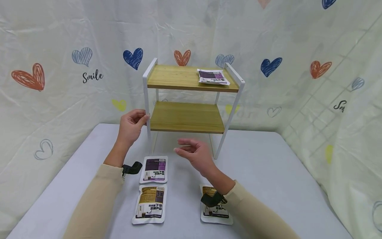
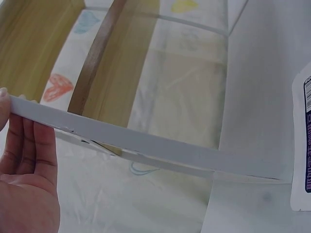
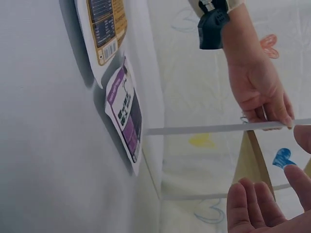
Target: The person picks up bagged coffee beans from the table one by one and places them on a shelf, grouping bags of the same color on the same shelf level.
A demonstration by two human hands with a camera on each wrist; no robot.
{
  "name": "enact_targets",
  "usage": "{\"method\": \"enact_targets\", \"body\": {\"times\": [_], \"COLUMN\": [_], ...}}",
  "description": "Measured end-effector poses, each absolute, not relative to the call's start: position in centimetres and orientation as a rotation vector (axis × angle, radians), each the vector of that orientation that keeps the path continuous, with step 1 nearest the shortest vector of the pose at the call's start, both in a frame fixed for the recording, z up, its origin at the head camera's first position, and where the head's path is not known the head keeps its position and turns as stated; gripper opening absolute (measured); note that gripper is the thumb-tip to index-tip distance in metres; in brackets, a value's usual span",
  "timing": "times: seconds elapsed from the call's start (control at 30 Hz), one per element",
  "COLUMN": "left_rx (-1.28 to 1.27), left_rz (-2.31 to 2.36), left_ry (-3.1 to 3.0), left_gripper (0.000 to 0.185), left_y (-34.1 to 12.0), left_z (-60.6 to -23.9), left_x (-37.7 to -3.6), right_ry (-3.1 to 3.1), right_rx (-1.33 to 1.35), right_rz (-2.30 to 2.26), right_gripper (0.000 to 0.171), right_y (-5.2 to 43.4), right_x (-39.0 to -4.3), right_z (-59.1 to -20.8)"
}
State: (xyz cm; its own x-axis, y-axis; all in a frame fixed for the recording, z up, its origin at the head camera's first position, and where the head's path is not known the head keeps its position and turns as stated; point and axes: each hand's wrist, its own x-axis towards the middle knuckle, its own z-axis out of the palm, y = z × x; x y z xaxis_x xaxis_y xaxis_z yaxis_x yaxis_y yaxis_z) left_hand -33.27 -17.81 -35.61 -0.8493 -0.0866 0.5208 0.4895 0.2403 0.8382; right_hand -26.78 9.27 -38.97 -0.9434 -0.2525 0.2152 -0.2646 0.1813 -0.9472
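Left hand (image 1: pixel 131 125) is up at the shelf rack (image 1: pixel 188 99), fingers (image 2: pixel 29 145) curled round its white front-left leg (image 1: pixel 147 99), a firm hold. The rack stands on the worktop (image 1: pixel 268 172) against the heart-print curtain, two wooden shelves, and one purple packet (image 1: pixel 213 76) lies on the top shelf at the right end. Right hand (image 1: pixel 195 153) hovers just in front of the rack's lower shelf, fingers relaxed, holding nothing. Below the hands, three packets lie flat on the worktop: a purple one (image 1: pixel 154 169), a brown one (image 1: pixel 150 203) just beneath it, and another brown one (image 1: pixel 215 209) partly hidden under the right wrist.
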Motion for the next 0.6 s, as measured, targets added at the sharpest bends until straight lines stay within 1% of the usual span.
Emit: {"method": "enact_targets", "body": {"times": [0.4,0.6], "left_rx": [-0.375,-0.373], "left_rz": [-1.635,-1.622], "left_ry": [-2.063,-2.076], "left_gripper": [0.027,0.029], "left_y": [-17.9,-17.9], "left_z": [-35.5,-35.6], "left_x": [-33.2,-33.2], "right_ry": [-2.57,-2.742], "right_rx": [0.439,0.478], "right_rz": [1.969,1.883], "right_gripper": [0.042,0.049], "right_y": [7.5,6.5], "right_x": [-26.8,-26.9], "right_z": [-40.8,-41.3]}}
